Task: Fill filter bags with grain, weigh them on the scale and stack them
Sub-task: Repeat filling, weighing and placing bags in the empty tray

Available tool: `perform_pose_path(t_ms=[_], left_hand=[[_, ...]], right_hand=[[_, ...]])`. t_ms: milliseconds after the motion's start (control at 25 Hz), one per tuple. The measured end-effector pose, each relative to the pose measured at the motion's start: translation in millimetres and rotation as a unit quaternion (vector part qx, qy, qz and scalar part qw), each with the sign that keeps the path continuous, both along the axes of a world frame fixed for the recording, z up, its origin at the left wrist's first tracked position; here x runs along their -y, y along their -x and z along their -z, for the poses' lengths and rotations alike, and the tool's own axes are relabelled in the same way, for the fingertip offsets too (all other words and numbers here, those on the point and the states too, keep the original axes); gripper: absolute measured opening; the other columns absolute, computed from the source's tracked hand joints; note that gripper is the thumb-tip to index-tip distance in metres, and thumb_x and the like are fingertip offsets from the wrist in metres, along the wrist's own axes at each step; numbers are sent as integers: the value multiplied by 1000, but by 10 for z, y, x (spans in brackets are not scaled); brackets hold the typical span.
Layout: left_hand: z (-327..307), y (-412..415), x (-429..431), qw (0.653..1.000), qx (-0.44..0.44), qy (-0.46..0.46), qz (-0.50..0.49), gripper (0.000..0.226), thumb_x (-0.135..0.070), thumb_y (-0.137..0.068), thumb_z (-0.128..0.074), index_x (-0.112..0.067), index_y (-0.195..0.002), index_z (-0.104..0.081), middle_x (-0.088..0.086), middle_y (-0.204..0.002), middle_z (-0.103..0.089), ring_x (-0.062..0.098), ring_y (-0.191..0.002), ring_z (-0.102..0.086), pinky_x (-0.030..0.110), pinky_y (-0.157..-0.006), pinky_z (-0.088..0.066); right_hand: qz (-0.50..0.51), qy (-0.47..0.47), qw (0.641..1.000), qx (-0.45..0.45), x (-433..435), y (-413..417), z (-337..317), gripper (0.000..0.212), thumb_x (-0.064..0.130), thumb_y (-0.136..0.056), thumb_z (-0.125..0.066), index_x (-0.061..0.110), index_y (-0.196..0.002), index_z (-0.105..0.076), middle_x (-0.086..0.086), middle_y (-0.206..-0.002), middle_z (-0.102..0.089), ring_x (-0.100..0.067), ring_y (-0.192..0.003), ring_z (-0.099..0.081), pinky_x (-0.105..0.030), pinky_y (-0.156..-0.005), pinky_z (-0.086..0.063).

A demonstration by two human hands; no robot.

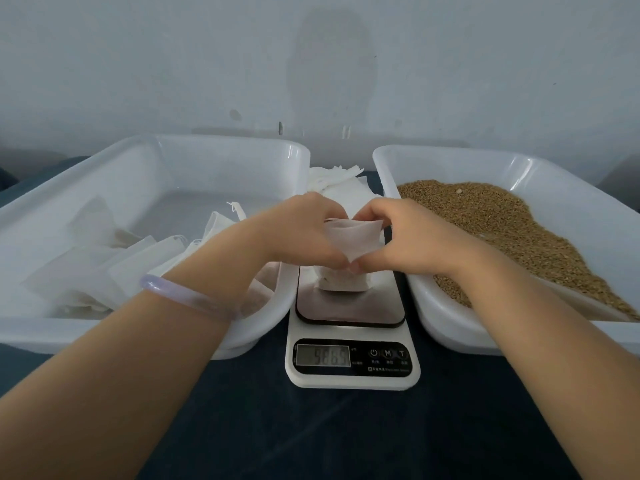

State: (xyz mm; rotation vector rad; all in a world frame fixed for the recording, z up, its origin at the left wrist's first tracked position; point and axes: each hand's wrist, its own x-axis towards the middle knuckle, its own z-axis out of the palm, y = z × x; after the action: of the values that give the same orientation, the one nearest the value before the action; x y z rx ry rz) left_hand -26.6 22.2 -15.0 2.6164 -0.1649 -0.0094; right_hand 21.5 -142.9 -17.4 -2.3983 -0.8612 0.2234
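At centre frame, left hand [304, 233] and right hand [408, 237] pinch opposite sides of the upright bag [349, 242], base seemingly on the scale [349, 313]; the tray [221, 142] at frame left is nearer the left hand.

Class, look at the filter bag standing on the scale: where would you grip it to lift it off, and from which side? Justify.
Probably the slack upper edge of the filter bag, pinched from above: its full bottom rests on the scale, and the left tray and the grain tray crowd both sides.
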Motion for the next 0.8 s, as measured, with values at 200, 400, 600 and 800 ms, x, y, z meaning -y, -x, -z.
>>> perform_pose_path(t_ms=[200,400,600,800], left_hand=[[5,-5,-5,1000,-2,6,0,22,-25,-69,-74,-33,-74,-55,-11,-70,-56,2,-62,-53,22,-54,-35],[6,6,-4,1000,-3,3,-1,22,-25,-69,-74,-31,-69,-53,-10,-68,-55,3,-60,-52,23,-53,-34],[1,17,-4,1000,-4,1,1,19,-26,-70,-73,-30,-71,-55,-10,-67,-54,4,-60,-51,22,-54,-34],[1,15,-1,1000,-4,-9,1,16,-26,-71,-73,-27,-73,-57,-11,-66,-53,3,-59,-50,22,-52,-33]], right_hand=[[-1,-18,1000,-6,6,-8,16,46,27,-60,-83,37,-94,-54,15,-100,-60,-6,-94,-57,-20,-70,-43],[1,-21,1000,-15,8,-2,21,46,28,-60,-83,39,-94,-54,14,-101,-60,-6,-94,-56,-21,-69,-42],[3,-16,1000,-15,11,18,10,43,30,-61,-82,42,-89,-53,17,-98,-60,-2,-90,-56,-19,-65,-39],[7,-16,1000,-19,19,17,11,42,30,-61,-82,42,-91,-55,14,-101,-61,-6,-92,-57,-20,-68,-41]])
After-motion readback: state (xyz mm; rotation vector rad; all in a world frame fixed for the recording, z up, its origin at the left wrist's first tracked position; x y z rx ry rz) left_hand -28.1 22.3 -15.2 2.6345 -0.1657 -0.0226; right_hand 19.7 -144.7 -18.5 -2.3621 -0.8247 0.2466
